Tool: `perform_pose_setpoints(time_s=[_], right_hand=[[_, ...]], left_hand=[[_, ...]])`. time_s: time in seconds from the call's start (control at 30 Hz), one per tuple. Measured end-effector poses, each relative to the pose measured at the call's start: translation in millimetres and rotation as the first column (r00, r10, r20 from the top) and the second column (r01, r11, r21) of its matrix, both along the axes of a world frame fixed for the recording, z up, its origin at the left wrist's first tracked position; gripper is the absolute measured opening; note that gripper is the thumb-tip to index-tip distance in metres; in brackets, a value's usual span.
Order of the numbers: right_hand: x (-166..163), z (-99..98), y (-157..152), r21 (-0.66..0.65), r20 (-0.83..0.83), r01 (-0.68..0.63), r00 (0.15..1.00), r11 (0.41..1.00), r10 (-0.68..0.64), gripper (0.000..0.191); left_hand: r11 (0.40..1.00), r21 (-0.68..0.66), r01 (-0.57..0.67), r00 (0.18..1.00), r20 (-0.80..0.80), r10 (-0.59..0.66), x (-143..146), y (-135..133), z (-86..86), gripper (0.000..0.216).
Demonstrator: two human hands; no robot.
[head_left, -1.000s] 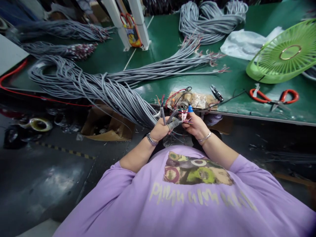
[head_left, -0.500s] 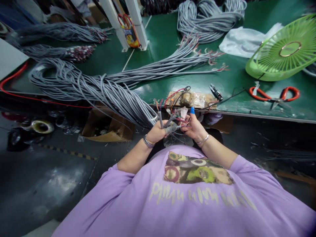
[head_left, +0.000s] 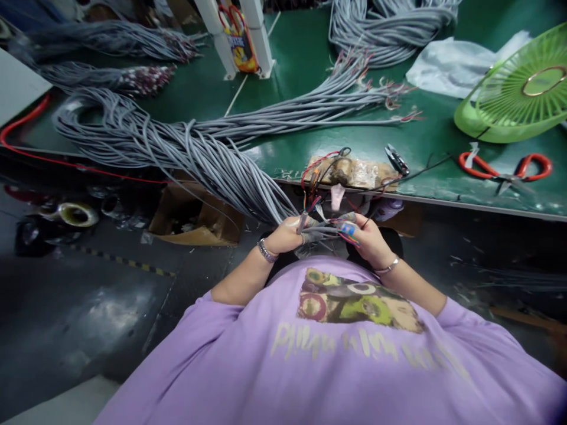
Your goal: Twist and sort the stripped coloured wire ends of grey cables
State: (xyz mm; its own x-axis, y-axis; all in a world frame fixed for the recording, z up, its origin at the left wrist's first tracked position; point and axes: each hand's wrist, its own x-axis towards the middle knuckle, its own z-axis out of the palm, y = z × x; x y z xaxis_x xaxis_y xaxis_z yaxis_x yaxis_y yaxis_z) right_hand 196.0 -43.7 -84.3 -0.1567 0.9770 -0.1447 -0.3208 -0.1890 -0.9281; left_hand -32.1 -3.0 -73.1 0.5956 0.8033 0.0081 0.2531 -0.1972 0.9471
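My left hand (head_left: pixel 286 236) is closed around the ends of several grey cables (head_left: pixel 248 183), whose long bundle runs back up onto the green workbench. My right hand (head_left: pixel 370 239), with blue tape on a finger, pinches the stripped cable ends just to the right of it. Thin coloured wires (head_left: pixel 349 238) poke out by its fingers, and more stand up beyond the left hand. Just past the hands, at the bench edge, lies a taped cardboard piece (head_left: pixel 367 172) with red and black leads. A small whitish-pink scrap (head_left: pixel 337 196) hangs in front of it.
On the green workbench (head_left: pixel 283 139) lie more grey cable bundles (head_left: pixel 390 29), a plastic bag (head_left: pixel 452 68), a green fan (head_left: pixel 522 88), red-handled pliers (head_left: pixel 505 171) and a small cutter (head_left: pixel 396 159). A white post (head_left: pixel 266 53) rises at the back. Below stands a cardboard box (head_left: pixel 195 218).
My right hand has moved slightly right and down, and its fingers have closed over the cable ends. My left hand has shifted a little right. The bench view has slid slightly upward.
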Motion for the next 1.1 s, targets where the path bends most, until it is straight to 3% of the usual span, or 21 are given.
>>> perform_pose_setpoints(time_s=[0.13, 0.27, 0.4, 0.57, 0.7, 0.87, 0.93, 1.1], right_hand=[[2.3, 12.9, -11.5, 0.149, 0.217, -0.064, 0.976, 0.987, 0.03, 0.046], [-2.7, 10.0, -8.2, 0.19, 0.252, 0.011, 0.966, 0.982, -0.059, 0.044], [-7.5, 5.0, -3.7, 0.195, 0.188, 0.092, 0.974, 0.977, -0.129, 0.041], [-13.6, 11.9, -2.8, 0.08, 0.002, 0.148, 0.989, 0.986, -0.148, 0.037], [-18.6, 15.6, -0.4, 0.041, 0.002, 0.151, 0.988, 0.988, -0.151, 0.036], [-24.3, 11.8, 0.8, -0.005, -0.048, 0.137, 0.989, 0.991, -0.137, 0.039], [-24.7, 13.6, -0.9, 0.006, -0.055, 0.093, 0.994, 0.996, -0.092, 0.039], [-17.2, 24.9, -6.4, 0.061, 0.104, 0.036, 0.994, 0.997, -0.042, 0.036]], left_hand=[[0.997, 0.028, 0.078, 0.984, -0.162, -0.073, 7.9, 0.0, 3.8, 0.039], [0.979, 0.196, 0.054, 0.958, -0.288, 0.005, 12.8, -7.3, 6.3, 0.032], [0.946, 0.324, -0.031, 0.981, -0.173, 0.092, 10.7, -20.0, 4.9, 0.036], [0.944, 0.282, -0.171, 0.985, 0.057, 0.161, 1.8, -27.4, 10.0, 0.052], [0.962, 0.258, -0.088, 0.996, -0.009, 0.093, 1.3, -25.4, 10.3, 0.044], [0.937, 0.281, -0.208, 0.972, -0.045, 0.23, 8.6, -26.7, -2.6, 0.037], [0.932, 0.302, -0.198, 0.976, -0.026, 0.216, 9.4, -27.3, -6.5, 0.037], [0.944, 0.301, -0.132, 0.989, -0.019, 0.144, 2.6, -22.2, -1.9, 0.026]])
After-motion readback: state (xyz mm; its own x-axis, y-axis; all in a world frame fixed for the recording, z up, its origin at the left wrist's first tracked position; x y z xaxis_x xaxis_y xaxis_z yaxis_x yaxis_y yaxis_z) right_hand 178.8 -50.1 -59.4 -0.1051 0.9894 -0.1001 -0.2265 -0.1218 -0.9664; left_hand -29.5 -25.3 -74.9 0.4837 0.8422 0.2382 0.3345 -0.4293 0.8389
